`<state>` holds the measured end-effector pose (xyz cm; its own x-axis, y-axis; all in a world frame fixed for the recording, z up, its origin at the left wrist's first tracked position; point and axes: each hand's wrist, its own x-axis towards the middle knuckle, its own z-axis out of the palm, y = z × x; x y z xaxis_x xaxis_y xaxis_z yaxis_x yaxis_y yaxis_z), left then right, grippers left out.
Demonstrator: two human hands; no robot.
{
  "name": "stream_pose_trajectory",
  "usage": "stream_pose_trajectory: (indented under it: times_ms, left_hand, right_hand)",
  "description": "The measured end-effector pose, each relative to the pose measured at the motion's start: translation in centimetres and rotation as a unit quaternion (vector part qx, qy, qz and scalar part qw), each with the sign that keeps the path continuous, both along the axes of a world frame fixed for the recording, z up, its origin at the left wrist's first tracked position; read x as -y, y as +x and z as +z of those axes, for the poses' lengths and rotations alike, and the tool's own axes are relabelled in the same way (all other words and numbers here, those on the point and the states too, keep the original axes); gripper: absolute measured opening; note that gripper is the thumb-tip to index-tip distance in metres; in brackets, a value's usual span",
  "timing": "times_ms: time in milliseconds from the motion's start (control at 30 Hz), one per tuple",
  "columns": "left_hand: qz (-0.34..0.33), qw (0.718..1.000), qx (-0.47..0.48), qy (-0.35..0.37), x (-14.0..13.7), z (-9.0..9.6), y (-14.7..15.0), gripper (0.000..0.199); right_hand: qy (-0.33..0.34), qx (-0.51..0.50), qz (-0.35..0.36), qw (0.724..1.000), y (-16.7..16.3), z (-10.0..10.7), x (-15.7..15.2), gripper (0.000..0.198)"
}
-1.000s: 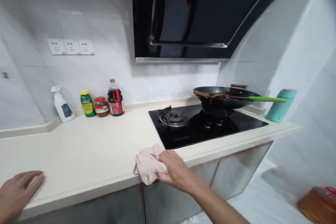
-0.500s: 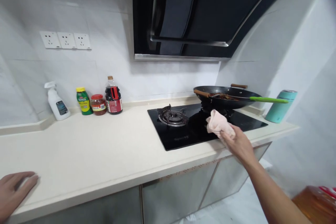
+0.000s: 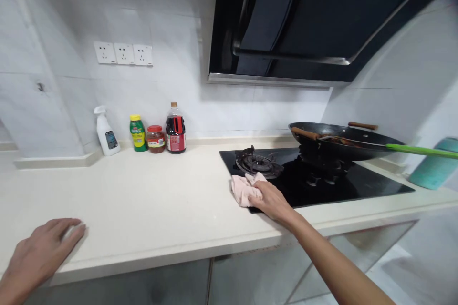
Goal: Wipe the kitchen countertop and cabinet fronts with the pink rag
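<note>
My right hand [image 3: 270, 199] presses a crumpled pink cloth [image 3: 244, 188] onto the front left corner of the black glass hob [image 3: 358, 183], just in front of the bare left burner [image 3: 258, 164]. My left hand [image 3: 41, 252] lies flat on the cream countertop [image 3: 150, 200] near its front edge, fingers apart, holding nothing. A black wok [image 3: 339, 136] with food in it sits on the right burner, and a green-handled utensil [image 3: 422, 150] sticks out of it to the right.
Against the back wall stand a white spray bottle [image 3: 106, 125], a green bottle [image 3: 138, 127], a red-lidded jar [image 3: 155, 139] and a dark sauce bottle [image 3: 175, 128]. A teal container [image 3: 434, 170] is at the far right. The range hood [image 3: 322, 19] hangs overhead.
My right hand carried the cloth from the counter's front edge up over the hob near the wok, then back left to the hob's front corner. The view shifted. My left hand stayed on the counter.
</note>
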<state>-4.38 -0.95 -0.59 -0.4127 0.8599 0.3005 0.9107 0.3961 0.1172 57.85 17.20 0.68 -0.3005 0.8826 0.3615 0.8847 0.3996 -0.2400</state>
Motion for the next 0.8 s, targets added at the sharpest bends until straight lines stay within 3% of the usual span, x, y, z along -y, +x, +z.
stream_pose_trajectory:
  times_ms: [167, 300, 467, 567, 667, 800]
  left_hand:
    - [-0.006, 1.0, 0.027, -0.001, 0.5, 0.5, 1.2, 0.057]
    - [-0.003, 0.999, 0.04, 0.008, 0.6, 0.4, 1.2, 0.053]
    - [-0.01, 0.999, 0.044, 0.004, 1.1, 0.9, 1.9, 0.048]
    - [-0.006, 0.999, 0.042, 0.003, 1.4, 1.4, 2.8, 0.049]
    - [-0.003, 0.999, 0.048, 0.004, 1.6, 2.0, 3.6, 0.048]
    - [-0.001, 0.998, 0.061, 0.0, 1.9, 2.6, 4.1, 0.048]
  right_hand:
    - [-0.023, -0.016, 0.087, 0.996, -4.5, 1.1, -2.7, 0.033]
    - [-0.016, -0.028, 0.113, 0.993, -7.6, 1.8, -5.4, 0.026]
    - [0.013, -0.056, 0.015, 0.998, -8.6, 3.0, -10.1, 0.04]
    - [-0.012, -0.03, -0.019, 0.999, -8.9, 2.6, -12.2, 0.048]
    - [-0.038, 0.002, -0.017, 0.999, -10.2, 1.9, -12.4, 0.045]
    - [-0.057, 0.02, 0.029, 0.998, -13.2, 1.9, -9.4, 0.043]
